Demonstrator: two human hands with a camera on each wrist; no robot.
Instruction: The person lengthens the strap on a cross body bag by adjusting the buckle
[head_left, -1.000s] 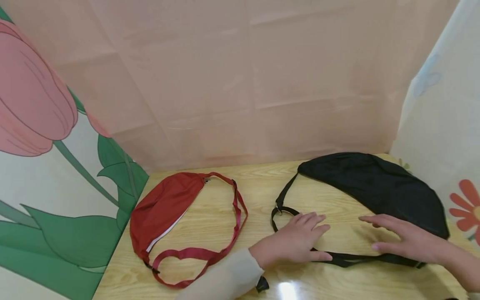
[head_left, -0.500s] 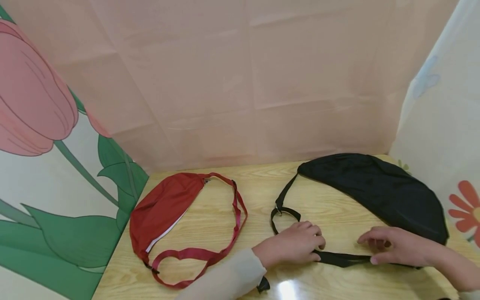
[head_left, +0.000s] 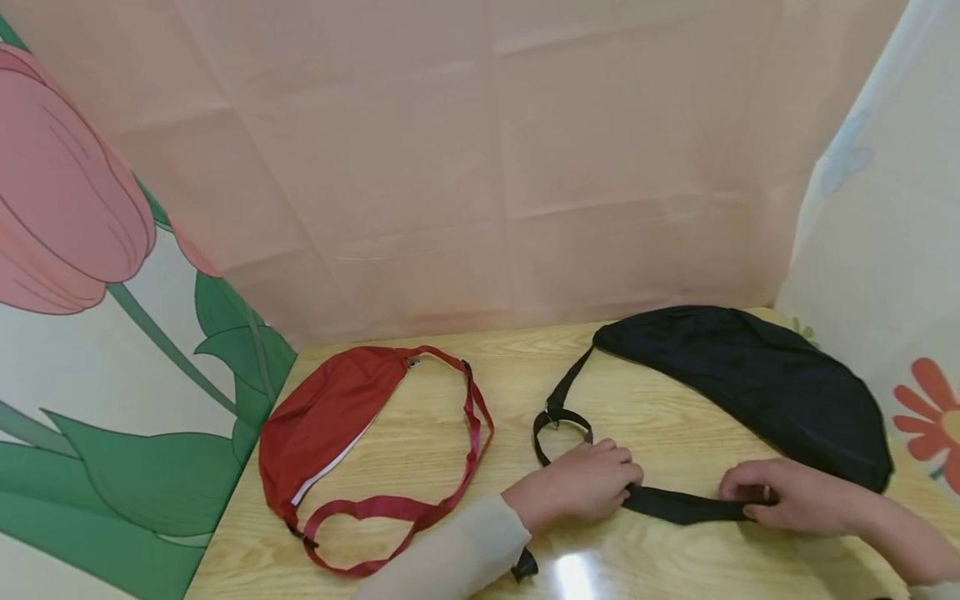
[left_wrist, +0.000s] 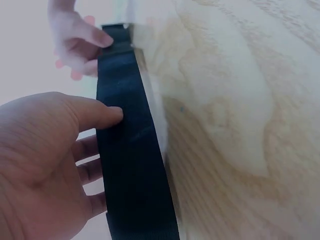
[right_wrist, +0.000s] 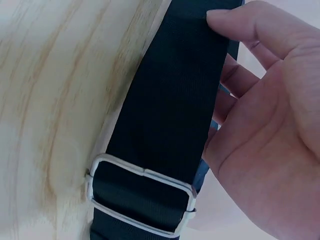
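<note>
A black waist bag (head_left: 750,379) lies at the right of the table, its black strap (head_left: 682,507) running along the near side. My left hand (head_left: 581,483) pinches this strap, thumb on one face and fingers behind it, as the left wrist view shows. Farther right along the same strap, my right hand (head_left: 798,497) pinches it between thumb and fingers. In the right wrist view a silver metal slider buckle (right_wrist: 142,195) sits on the strap near that hand. The strap stretches between both hands, its flat side showing.
A red waist bag (head_left: 330,417) with a looped red strap (head_left: 474,450) lies on the left of the wooden table (head_left: 517,367). A black strap end (head_left: 526,566) shows beside the left sleeve. Printed cloth walls stand at the back and sides.
Both hands have come down from open above the strap and now pinch it. The strap has lifted and turned its flat side, and its small loop at the left has shifted slightly left.
</note>
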